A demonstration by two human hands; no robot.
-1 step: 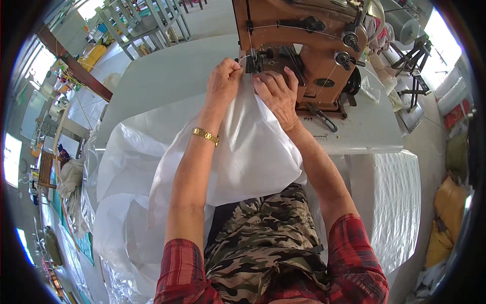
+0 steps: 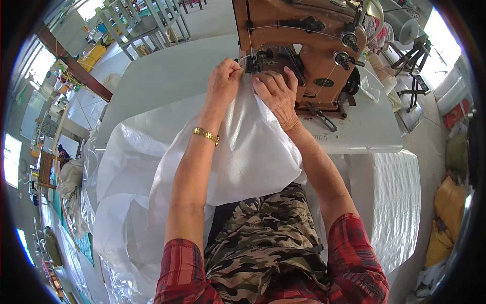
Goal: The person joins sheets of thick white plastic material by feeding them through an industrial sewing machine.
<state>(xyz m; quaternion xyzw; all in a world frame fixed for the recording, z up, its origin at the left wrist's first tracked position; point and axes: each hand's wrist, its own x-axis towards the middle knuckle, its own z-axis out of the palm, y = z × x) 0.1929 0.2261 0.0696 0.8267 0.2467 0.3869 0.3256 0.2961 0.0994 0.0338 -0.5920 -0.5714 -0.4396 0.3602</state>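
Observation:
White woven plastic cloth (image 2: pixel 233 157) drapes from the needle area of a brown sewing machine (image 2: pixel 324 71) down over my lap. My left hand (image 2: pixel 224 83) is closed in a pinch on the cloth's edge, just left of the presser foot (image 2: pixel 251 65). Right of the foot, my right hand (image 2: pixel 277 93) has bent fingers gripping the cloth's other edge, one finger raised off it. The fingertips of both hands are close to the foot, and the cloth's edge under it is partly hidden. White thread runs along the machine's arm to its needle end.
The pale table (image 2: pixel 152 81) carries the machine, and more white sheeting (image 2: pixel 126 157) hangs off its left front. A stack of white sheets (image 2: pixel 390 202) stands to the right. Grey metal racks (image 2: pixel 147 25) are behind. A black stand (image 2: pixel 415 71) is at the far right.

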